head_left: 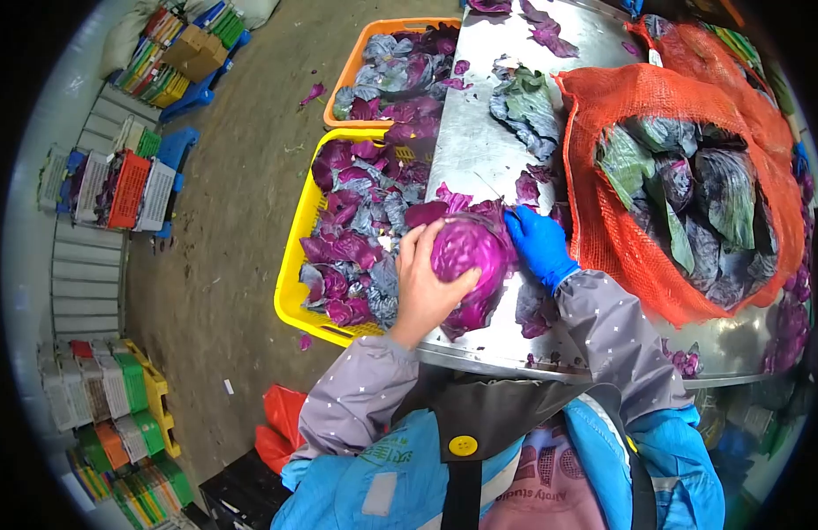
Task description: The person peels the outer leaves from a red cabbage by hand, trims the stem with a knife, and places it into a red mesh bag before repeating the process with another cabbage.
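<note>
A round red cabbage (pixel 469 256), glossy purple, is over the near left part of the metal table. My left hand (pixel 428 281), bare, grips its left side with the fingers and thumb spread round it. In a blue glove, my right hand (pixel 540 243) is at the cabbage's upper right, fingers drawn together at a dark outer leaf (pixel 492 212); its fingertips are partly hidden. Just left of the cabbage, a yellow crate (pixel 290 296) holds many loose purple and grey-blue leaves. Other torn leaves (pixel 531 309) lie on the metal beside my right wrist.
An orange crate (pixel 340 99) of leaves stands beyond the yellow one. On the table (pixel 466 115), an open red mesh sack (pixel 594 106) of cabbages fills the right side, with another sack behind. A large green leaf (pixel 526 110) lies farther back. Stacked crates (pixel 131 190) line the floor at left.
</note>
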The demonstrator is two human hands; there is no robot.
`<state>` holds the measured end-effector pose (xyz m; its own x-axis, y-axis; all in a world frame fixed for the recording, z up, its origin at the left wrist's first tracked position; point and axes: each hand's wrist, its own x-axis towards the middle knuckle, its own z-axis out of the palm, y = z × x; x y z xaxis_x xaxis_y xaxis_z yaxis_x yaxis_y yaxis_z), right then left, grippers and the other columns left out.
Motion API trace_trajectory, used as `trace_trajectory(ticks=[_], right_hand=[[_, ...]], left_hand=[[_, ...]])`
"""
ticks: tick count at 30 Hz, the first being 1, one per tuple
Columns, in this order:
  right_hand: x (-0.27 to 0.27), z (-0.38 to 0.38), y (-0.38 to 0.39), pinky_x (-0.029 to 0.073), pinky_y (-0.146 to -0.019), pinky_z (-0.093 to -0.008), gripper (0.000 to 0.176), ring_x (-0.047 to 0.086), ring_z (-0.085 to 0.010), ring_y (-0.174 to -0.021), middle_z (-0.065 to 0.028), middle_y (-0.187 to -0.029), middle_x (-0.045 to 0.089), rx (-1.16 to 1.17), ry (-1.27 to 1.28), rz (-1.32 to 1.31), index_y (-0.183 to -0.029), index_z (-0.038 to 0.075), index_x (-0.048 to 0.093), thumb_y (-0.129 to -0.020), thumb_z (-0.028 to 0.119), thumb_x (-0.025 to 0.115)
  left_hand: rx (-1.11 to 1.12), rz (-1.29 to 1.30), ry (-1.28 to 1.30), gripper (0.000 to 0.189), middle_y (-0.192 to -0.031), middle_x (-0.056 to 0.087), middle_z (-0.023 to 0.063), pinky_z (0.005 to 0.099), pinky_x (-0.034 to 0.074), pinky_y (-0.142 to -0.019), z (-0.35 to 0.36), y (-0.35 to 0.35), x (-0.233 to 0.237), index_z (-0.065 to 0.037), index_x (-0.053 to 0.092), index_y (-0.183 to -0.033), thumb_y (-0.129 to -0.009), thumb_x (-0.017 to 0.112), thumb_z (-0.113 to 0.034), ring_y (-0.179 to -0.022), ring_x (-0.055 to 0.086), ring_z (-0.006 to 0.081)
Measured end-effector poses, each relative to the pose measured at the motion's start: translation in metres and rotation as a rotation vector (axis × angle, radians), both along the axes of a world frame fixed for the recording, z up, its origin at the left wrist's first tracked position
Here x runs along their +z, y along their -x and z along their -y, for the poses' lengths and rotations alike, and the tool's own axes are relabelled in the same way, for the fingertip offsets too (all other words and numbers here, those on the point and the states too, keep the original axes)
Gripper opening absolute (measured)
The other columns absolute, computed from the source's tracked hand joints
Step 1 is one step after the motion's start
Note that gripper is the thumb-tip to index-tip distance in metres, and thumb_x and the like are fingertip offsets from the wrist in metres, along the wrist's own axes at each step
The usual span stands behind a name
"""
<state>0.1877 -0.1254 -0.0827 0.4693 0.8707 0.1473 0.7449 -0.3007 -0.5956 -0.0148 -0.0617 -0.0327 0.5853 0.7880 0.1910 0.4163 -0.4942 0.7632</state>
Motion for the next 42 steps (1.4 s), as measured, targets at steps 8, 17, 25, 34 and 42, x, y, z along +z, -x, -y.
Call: trace_trajectory(ticks=[8,17,25,34,42], right_hand=[[0.032,0.017,-0.002,0.049,-0.08,-0.0411,0.047,0.063,-0.0373,-0.094,-0.0212,-0.107,0.064,0.086,0.012,-0.46,-0.119,0.006,0.059,-0.086,0.039,0.065],[0.02,0.008,0.038,0.049,-0.072,-0.0395,0.036,0.062,-0.0313,-0.08,-0.0133,-0.086,0.061,0.09,-0.25,-0.344,-0.11,0.011,0.063,-0.082,0.032,0.07],[0.009,-0.002,-0.02,0.048,-0.063,-0.0435,0.025,0.062,-0.0352,-0.073,-0.0141,-0.077,0.062,0.098,0.117,0.092,-0.097,0.012,0.061,-0.085,0.033,0.063],[0.089,-0.008,0.023,0.05,-0.071,-0.0438,0.051,0.064,-0.0372,-0.084,-0.021,-0.09,0.065,0.308,0.285,-0.157,-0.105,0.007,0.066,-0.079,0.05,0.064],[0.039,-0.012,0.013,0.05,-0.068,-0.0475,0.035,0.062,-0.0375,-0.076,-0.0206,-0.081,0.062,0.509,0.197,0.03,-0.09,0.005,0.065,-0.088,0.038,0.054]], left_hand=[[-0.148,0.088,0.092,0.078,-0.131,0.04,0.0212,0.0434,0.037,-0.102,-0.007,0.023,0.0,-0.01,0.046,-0.131,-0.064,0.081,-0.029,-0.122,0.043,0.0377],[0.093,-0.043,-0.065,0.084,-0.125,0.042,0.022,0.0486,0.034,-0.1,0.011,0.005,0.0,0.001,0.042,-0.129,-0.067,0.079,-0.042,-0.116,0.042,0.0397],[-0.13,-0.08,-0.178,0.083,-0.127,0.042,0.0193,0.047,0.033,-0.103,0.015,0.013,0.008,-0.003,0.044,-0.129,-0.06,0.081,-0.032,-0.118,0.041,0.0374],[-0.118,-0.101,-0.144,0.087,-0.131,0.04,0.0212,0.05,0.031,-0.104,0.016,0.006,0.012,-0.001,0.042,-0.131,-0.06,0.08,-0.035,-0.121,0.036,0.0416],[-0.152,-0.154,-0.193,0.082,-0.129,0.041,0.0203,0.0517,0.033,-0.101,0.021,0.004,0.017,0.0,0.047,-0.126,-0.06,0.081,-0.034,-0.117,0.038,0.0417]])
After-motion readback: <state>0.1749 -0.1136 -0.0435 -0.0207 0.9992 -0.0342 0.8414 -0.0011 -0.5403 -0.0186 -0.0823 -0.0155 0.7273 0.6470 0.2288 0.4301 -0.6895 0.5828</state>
